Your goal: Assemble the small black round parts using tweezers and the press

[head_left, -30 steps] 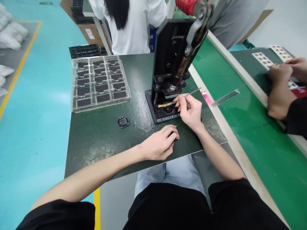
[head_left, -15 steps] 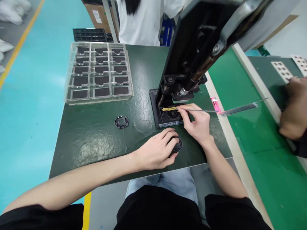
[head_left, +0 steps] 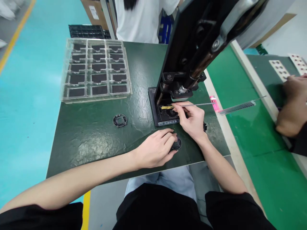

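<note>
My left hand (head_left: 154, 148) rests near the table's front edge, its fingers closed around a round black plastic part (head_left: 177, 143). Over the base of the black hand press (head_left: 153, 110), my right hand (head_left: 192, 119) pinches a thin grey rod-like tool (head_left: 203, 104). That tool has a flat yellow end (head_left: 165, 107), which lies over the round recess in the press base. Its exact kind I cannot make out. To the left, a second round black part (head_left: 120, 120) lies by itself on the table. Another small black piece (head_left: 205, 126) shows partly behind my right wrist.
A clear compartment tray (head_left: 97, 70) with dark pieces stands at the back left. The press column (head_left: 182, 54) rises over the work area. Right of the table lie a pink-labelled item (head_left: 213, 103) and a grey strip (head_left: 237, 107). Another person's arm (head_left: 291, 105) is at far right.
My right hand has shifted slightly left, and the tool in it has turned a little. The small black piece by my right wrist has come into sight. My left hand keeps its hold.
</note>
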`<state>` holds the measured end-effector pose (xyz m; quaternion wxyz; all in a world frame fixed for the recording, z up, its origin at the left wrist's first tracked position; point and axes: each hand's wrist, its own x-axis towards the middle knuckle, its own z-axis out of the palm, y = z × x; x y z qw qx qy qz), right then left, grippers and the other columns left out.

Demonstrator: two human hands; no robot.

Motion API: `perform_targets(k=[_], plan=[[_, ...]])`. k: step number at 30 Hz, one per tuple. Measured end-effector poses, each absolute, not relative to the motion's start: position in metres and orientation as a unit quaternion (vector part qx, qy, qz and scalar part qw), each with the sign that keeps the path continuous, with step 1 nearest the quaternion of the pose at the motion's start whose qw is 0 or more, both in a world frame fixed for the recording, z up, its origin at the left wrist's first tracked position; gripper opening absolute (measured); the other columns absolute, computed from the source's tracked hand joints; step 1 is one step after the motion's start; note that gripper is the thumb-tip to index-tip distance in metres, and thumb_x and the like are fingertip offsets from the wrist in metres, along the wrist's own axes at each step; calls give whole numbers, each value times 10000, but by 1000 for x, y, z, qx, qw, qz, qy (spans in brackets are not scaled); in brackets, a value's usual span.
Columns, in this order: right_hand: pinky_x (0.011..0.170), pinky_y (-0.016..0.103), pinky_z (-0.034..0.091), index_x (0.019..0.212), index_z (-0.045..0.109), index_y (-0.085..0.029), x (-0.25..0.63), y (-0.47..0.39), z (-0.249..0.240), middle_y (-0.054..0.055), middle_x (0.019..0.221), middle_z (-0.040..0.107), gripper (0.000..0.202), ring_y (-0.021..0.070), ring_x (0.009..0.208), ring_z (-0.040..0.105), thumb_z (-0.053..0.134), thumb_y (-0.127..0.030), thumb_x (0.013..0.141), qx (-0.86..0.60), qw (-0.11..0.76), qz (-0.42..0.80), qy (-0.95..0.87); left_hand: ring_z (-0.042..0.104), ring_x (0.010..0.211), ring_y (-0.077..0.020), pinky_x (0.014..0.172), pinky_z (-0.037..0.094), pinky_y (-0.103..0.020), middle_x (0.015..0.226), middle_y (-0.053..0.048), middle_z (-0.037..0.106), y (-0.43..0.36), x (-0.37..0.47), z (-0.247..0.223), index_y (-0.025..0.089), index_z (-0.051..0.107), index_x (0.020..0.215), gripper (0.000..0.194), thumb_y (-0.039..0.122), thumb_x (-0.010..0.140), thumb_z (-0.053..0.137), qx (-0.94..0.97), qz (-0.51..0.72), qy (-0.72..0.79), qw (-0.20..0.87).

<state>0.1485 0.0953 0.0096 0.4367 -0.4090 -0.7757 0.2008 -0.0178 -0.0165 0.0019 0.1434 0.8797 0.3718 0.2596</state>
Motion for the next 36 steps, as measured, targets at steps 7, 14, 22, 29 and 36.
perform_targets(k=[7,14,22,29,36], plan=[[661,298,548,913,755,-202,145,93,12,60,908,757,186,152,702,658,609,-286,993,-397,409,164,-805,661,1199,-309,997,568,-455,1112,-127,725,-14,-18,-2,160,549,1146,321,423,972,613,848,287,421,142],[694,317,536,893,699,-209,152,84,20,47,863,685,182,176,795,657,581,-293,1003,-406,490,178,-751,703,1052,-258,932,582,-413,1101,-82,715,-12,-18,-3,202,511,1113,361,377,889,734,824,298,433,211],[605,274,479,851,672,-201,186,11,7,26,799,669,161,146,714,629,624,-273,987,-469,406,282,-732,731,1093,-260,953,586,-420,1115,-66,740,-10,-18,-4,228,455,1153,502,341,812,806,767,338,449,310],[626,289,496,885,662,-200,183,5,3,27,804,667,126,150,723,629,594,-182,989,-437,364,235,-788,748,1118,-273,994,587,-425,1192,-79,727,-10,-17,-7,233,442,1161,549,321,777,825,746,348,456,339],[641,294,493,918,619,-195,181,4,4,33,827,647,120,164,781,629,564,-121,995,-403,335,162,-836,773,1057,-264,974,606,-410,1202,-97,722,-9,-17,-7,222,443,1152,561,318,772,844,742,352,452,348]])
